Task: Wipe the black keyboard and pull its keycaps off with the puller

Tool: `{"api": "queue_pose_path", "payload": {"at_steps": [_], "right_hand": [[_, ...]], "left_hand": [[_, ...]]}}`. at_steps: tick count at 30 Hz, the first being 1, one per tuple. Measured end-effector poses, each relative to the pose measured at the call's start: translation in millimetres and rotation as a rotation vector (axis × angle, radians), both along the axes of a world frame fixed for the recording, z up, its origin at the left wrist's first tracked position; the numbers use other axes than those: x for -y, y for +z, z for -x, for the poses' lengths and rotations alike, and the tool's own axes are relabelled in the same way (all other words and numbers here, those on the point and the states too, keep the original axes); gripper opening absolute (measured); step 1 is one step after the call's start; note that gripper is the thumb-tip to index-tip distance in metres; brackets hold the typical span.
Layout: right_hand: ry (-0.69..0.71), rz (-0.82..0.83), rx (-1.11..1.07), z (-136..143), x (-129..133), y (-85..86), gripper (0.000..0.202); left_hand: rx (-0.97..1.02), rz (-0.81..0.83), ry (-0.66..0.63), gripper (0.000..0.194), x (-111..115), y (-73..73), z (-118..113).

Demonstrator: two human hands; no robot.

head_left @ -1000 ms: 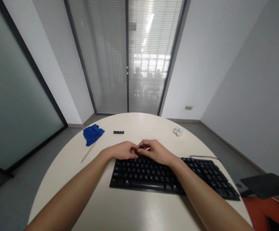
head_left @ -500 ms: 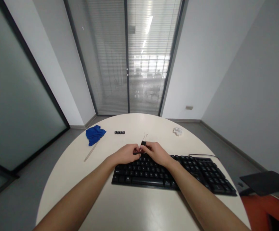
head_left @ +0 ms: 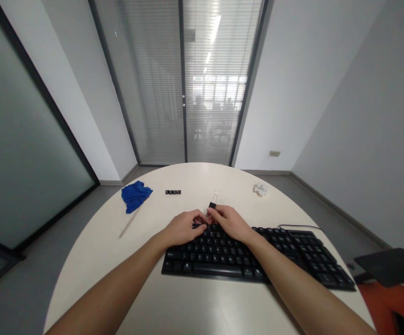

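Note:
A black computer keyboard (head_left: 219,269) lies on the table under both forearms. My right hand (head_left: 230,220) is closed round a keycap puller (head_left: 212,205), which has a black grip and thin wire prongs at both ends. The upper wires point away from me; the lower ones reach down toward my left fingers. Over the keyboard's upper left part, my left hand (head_left: 187,227) has its fingers drawn together by the lower wire tips. What they pinch is hidden. Several loose black keycaps (head_left: 173,192) stand in a short row beyond my left hand.
A blue cloth (head_left: 135,195) lies at the left of the round white table (head_left: 100,279), with a thin pale stick (head_left: 129,224) beside it. Crumpled white paper or tissue (head_left: 260,189) sits at the far right. The keyboard cable (head_left: 301,227) runs behind the keyboard.
The keycap puller has tilted a little to the right and its lower wires now show between my hands. My hands have moved slightly apart. The view has shifted slightly.

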State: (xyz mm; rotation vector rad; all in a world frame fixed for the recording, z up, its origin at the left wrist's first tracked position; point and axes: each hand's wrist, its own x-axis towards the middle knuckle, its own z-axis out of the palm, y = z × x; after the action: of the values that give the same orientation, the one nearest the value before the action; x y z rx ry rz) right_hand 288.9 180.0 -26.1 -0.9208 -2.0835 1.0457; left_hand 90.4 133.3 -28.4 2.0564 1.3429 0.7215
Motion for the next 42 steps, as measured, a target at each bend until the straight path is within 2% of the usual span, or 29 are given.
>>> {"api": "queue_pose_path", "payload": {"at_steps": [7, 13, 17, 21, 29, 35, 37, 42], "right_hand": [[0.04, 0.141, -0.076, -1, -3, -1.5, 0.043], [-0.009, 0.253, -0.179, -3, -5, 0.0, 0.046], [-0.035, 0.287, -0.214, -5, -7, -1.5, 0.049], [-0.051, 0.297, -0.232, -6, -8, -3.1, 0.05], [-0.066, 0.305, -0.27, -4, -9, -1.5, 0.048], [-0.115, 0.293, -0.326, -5, -9, -3.1, 0.047], [-0.105, 0.297, -0.327, -5, -10, -4.8, 0.046], [-0.09, 0.292, -0.332, -6, -11, -7.7, 0.042]], "left_hand": [[0.034, 0.006, -0.006, 0.021, 1, 2.1, 1], [0.087, -0.114, -0.024, 0.02, 3, 5.4, -3], [-0.057, -0.291, 0.018, 0.019, 6, 8.8, -6], [-0.231, -0.412, -0.007, 0.018, 9, 10.9, -7], [-0.2, -0.495, -0.025, 0.016, 10, 13.4, -7], [-0.105, -0.469, 0.226, 0.012, -14, 15.1, 11], [-0.103, -0.452, 0.33, 0.019, -27, 14.7, 17], [-0.392, -0.514, 0.339, 0.016, -53, 16.1, 25]]}}
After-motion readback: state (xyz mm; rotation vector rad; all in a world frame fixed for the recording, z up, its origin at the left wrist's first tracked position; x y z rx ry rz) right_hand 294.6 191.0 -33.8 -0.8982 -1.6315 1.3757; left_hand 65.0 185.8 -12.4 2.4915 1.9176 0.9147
